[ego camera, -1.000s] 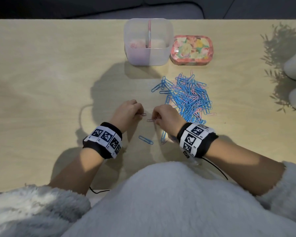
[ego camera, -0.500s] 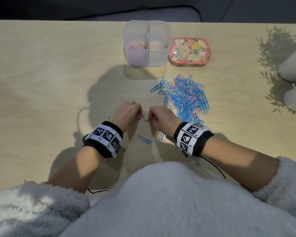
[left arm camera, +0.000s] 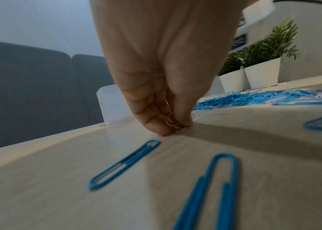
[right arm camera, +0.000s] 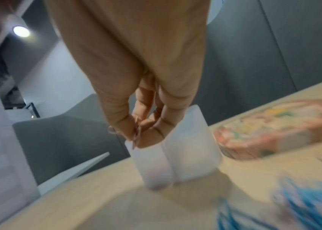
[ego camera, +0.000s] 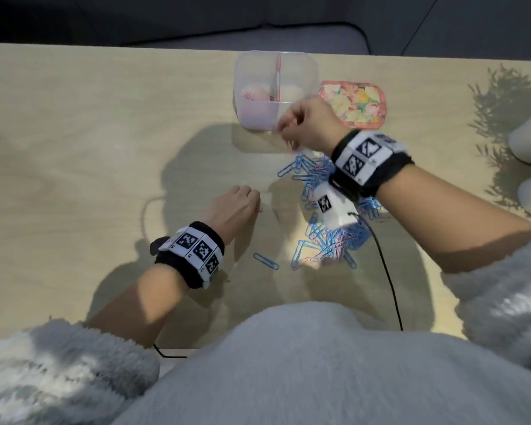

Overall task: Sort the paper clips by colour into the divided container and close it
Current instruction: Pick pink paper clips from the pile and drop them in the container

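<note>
While the right hand (ego camera: 311, 124) hangs above the near rim of the divided container (ego camera: 301, 61), its fingers (right arm camera: 152, 135) are pinched together on a few pink clips (right arm camera: 136, 138), thumb against fingertips, just over the wall at the middle divider. That translucent container stands open at about 12 o'clock on the table (ego camera: 74, 148); its left compartment holds a small heap of pink clips, and I cannot tell what the right compartment holds. Touching or nearly touching it at its 3 o'clock side lies the floral lid (ego camera: 354, 101), flat on the table.

At the centre of the table, the left hand (ego camera: 236, 207) rests with its fingers (left arm camera: 156, 127) curled down to the wood, pinching a small bunch of pink clips (left arm camera: 175, 124) between thumb and fingertips. A loose blue clip (ego camera: 265, 261) lies near it at 5 o'clock of the hand, and the left wrist view shows two more blue ones lying close to the camera.

The main pile of paper clips (ego camera: 328, 234), mostly blue with some pink mixed in, spreads from below the container toward 4 o'clock, partly hidden under the right wrist. Two white plant pots (left arm camera: 250, 77) stand at the 3 o'clock edge of the table. Both wrists wear black bands with printed marker tags.
</note>
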Action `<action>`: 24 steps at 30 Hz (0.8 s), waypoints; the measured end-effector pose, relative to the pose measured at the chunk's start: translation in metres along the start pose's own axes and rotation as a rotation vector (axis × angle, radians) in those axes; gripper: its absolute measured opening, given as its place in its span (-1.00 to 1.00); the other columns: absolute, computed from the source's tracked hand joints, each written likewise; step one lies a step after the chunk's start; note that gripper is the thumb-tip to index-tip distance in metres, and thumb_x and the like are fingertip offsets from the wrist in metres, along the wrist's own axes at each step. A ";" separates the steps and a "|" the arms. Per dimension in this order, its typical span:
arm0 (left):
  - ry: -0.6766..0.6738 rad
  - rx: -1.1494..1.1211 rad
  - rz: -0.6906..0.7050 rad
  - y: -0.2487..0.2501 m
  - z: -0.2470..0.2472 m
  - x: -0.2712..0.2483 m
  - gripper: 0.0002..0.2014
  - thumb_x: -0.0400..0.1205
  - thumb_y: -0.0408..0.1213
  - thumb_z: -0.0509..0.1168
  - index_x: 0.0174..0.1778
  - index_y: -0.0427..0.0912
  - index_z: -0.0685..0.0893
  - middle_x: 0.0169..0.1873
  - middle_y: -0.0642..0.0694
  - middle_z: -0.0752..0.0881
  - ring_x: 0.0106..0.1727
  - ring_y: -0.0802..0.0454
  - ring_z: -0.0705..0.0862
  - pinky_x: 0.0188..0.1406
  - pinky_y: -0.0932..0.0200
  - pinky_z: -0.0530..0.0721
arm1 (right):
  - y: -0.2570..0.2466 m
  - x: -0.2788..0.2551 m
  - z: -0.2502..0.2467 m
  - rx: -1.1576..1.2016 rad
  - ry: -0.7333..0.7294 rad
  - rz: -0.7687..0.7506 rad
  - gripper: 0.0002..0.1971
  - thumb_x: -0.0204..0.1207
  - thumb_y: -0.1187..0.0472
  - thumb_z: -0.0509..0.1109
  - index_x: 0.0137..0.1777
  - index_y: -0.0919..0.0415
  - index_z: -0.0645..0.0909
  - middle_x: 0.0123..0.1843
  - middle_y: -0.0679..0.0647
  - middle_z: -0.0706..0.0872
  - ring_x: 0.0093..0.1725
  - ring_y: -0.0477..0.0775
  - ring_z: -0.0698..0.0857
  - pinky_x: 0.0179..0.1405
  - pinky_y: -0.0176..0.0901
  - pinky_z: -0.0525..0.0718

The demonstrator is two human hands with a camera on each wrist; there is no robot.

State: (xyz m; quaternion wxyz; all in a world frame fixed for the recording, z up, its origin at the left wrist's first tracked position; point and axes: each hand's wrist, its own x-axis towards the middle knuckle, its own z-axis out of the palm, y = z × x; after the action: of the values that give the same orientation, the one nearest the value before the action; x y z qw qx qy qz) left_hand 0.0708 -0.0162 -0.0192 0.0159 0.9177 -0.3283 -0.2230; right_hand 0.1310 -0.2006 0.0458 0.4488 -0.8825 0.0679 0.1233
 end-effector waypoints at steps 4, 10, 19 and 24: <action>0.033 -0.133 -0.010 -0.007 0.002 0.004 -0.83 0.64 -0.40 0.17 0.13 -0.30 0.56 0.08 -0.25 0.59 0.12 -0.21 0.58 0.09 0.03 0.49 | -0.030 0.049 -0.010 0.036 0.202 -0.026 -0.75 0.28 0.49 0.38 -0.53 0.18 0.54 -0.65 -0.10 0.61 -0.72 -0.21 0.56 -0.59 -0.25 0.66; 0.079 -0.163 -0.058 0.000 0.006 -0.002 -0.81 0.66 -0.37 0.13 0.06 -0.29 0.63 0.00 -0.26 0.63 0.02 -0.23 0.61 -0.06 -0.06 0.60 | -0.043 0.087 -0.001 -0.038 0.216 0.015 -0.78 0.36 0.40 0.37 -0.49 0.19 0.58 -0.22 0.14 0.79 -0.34 -0.02 0.70 -0.09 0.02 0.80; 0.017 -0.021 -0.080 0.004 0.009 0.000 -0.79 0.66 -0.43 0.02 0.16 -0.33 0.47 0.08 -0.32 0.60 0.09 -0.28 0.58 0.08 -0.09 0.55 | -0.012 0.038 -0.007 -0.019 0.220 -0.075 -0.74 0.45 0.42 0.21 -0.37 0.18 0.64 -0.20 0.20 0.72 -0.32 -0.04 0.64 -0.05 -0.02 0.73; 0.076 0.117 0.023 0.006 0.027 -0.001 -0.51 0.38 -0.58 -0.24 0.09 -0.38 0.47 0.00 -0.33 0.58 -0.04 -0.25 0.57 -0.11 -0.02 0.52 | 0.060 -0.019 0.018 -0.395 0.050 -0.031 -0.69 0.45 0.37 0.20 0.09 0.27 0.70 0.08 0.28 0.74 0.16 0.31 0.63 0.19 0.07 0.59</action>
State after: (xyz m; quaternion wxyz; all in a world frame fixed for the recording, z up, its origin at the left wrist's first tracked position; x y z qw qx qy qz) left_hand 0.0555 -0.0176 -0.0419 -0.0228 0.9212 -0.3503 -0.1680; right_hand 0.0965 -0.2211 -0.0056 0.2670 -0.9571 0.0400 0.1053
